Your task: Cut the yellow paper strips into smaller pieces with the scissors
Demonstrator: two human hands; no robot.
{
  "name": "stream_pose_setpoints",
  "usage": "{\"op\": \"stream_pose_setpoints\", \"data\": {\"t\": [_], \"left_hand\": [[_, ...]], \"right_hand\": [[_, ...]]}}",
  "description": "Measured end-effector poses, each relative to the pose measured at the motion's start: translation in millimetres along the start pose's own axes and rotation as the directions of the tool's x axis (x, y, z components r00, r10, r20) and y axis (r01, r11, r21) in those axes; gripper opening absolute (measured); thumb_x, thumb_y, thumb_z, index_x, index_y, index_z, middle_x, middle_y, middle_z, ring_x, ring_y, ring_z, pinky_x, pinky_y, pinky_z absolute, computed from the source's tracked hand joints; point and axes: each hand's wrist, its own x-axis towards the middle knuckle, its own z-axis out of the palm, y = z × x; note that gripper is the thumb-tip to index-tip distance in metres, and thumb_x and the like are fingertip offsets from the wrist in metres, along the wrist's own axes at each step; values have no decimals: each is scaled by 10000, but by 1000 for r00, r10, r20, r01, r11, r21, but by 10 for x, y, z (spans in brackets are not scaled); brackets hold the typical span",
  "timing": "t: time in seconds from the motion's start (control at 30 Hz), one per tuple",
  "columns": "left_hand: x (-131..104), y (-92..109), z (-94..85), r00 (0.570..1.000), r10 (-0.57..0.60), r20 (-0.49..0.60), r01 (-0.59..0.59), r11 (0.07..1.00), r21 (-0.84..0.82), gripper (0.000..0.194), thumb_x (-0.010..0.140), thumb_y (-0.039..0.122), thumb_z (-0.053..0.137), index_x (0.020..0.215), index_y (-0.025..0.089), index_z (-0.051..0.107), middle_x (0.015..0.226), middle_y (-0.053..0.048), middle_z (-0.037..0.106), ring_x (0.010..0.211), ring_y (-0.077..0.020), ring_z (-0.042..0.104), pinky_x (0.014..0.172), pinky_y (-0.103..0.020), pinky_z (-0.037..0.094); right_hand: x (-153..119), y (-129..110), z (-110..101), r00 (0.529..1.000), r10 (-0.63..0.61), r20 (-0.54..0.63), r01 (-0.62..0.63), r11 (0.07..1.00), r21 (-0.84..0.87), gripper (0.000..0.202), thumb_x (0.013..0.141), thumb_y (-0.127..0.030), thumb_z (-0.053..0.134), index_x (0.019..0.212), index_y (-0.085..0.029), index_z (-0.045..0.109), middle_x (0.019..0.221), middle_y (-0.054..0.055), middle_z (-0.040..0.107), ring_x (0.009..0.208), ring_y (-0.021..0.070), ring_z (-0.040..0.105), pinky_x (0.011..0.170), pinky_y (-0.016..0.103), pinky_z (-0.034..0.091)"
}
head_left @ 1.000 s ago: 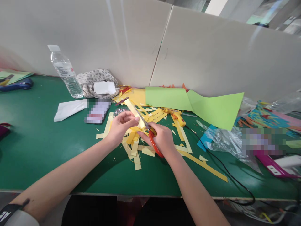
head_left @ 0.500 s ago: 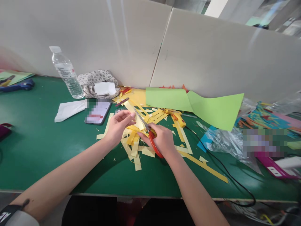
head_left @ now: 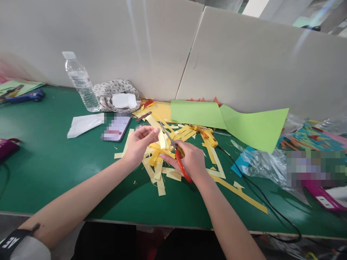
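A pale yellow paper strip point(head_left: 162, 139) is pinched between the thumb and fingers of my left hand point(head_left: 141, 142). My right hand point(head_left: 193, 159) grips red-handled scissors point(head_left: 182, 166), their blades pointing up and to the left, just right of the strip. From this angle I cannot tell whether the blades touch the paper. Below both hands lies a loose heap of yellow paper scraps point(head_left: 158, 171) on the green table point(head_left: 81, 180). Behind my right hand rests a yellow glue gun point(head_left: 208, 137) with a black cord.
Green paper sheets point(head_left: 199, 113) lean near the partition. To the left are a smartphone point(head_left: 116, 129), a white tissue point(head_left: 84, 125), a water bottle point(head_left: 82, 85) and a spotted cloth pouch point(head_left: 116, 90). Clear plastic point(head_left: 262, 164) and a magenta object point(head_left: 322, 196) lie on the right.
The scissors have shifted slightly right, away from the strip, and a narrow gap shows beside it. My left hand keeps its pinch. The whole view has swung slightly.
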Motion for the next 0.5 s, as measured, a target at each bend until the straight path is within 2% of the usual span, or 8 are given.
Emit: {"op": "stream_pose_setpoints", "data": {"t": [0.5], "left_hand": [[-37,-51,7,998,-42,54,40,998,40,138,672,293,716,707,178,647,697,3,620,617,-81,564,686,-240,497]], "right_hand": [[1,-23,4,999,-48,-17,48,999,-8,444,732,-627,512,827,-197,574,679,24,628,626,150,567,537,232,322]]}}
